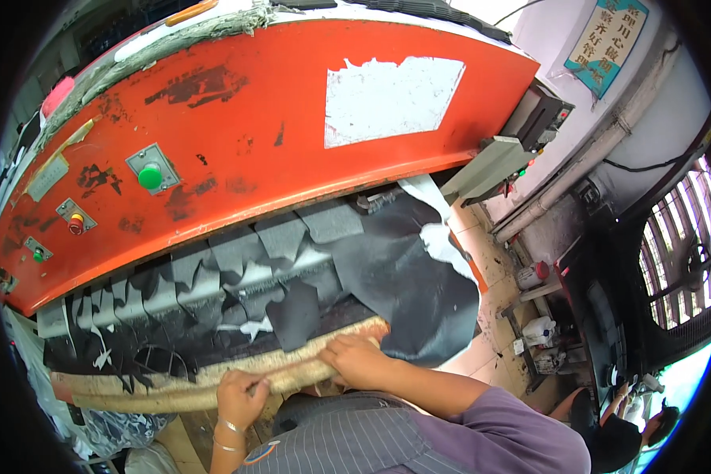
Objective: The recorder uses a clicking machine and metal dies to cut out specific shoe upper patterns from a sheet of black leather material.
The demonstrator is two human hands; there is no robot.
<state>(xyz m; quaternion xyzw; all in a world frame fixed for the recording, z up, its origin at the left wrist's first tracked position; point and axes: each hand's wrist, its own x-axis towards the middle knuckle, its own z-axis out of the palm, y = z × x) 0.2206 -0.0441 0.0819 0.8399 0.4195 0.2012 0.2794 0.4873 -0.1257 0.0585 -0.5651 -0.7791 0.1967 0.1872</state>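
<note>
My left hand (pixel 241 399), with bracelets on its wrist, is closed at the front edge of a worn pale board (pixel 205 383). A small dark bit shows by its thumb and forefinger, too small to name. To its right, my right hand (pixel 354 359) lies on the same edge with its fingers stretched over it, and nothing shows in them. Behind both hands is black, leather-like sheet material (pixel 407 272) with ragged cut edges. A loose black piece (pixel 294 314) lies on it. More overlapping dark pieces (pixel 280 237) run along under the machine.
A large orange-red machine beam (pixel 276 103) spans the bench, with a green push button (pixel 149 177) and a red one (pixel 76 224). A grey control box (pixel 490 170) juts out at its right end. Containers (pixel 532 275) stand at the right; another person (pixel 620 434) is lower right.
</note>
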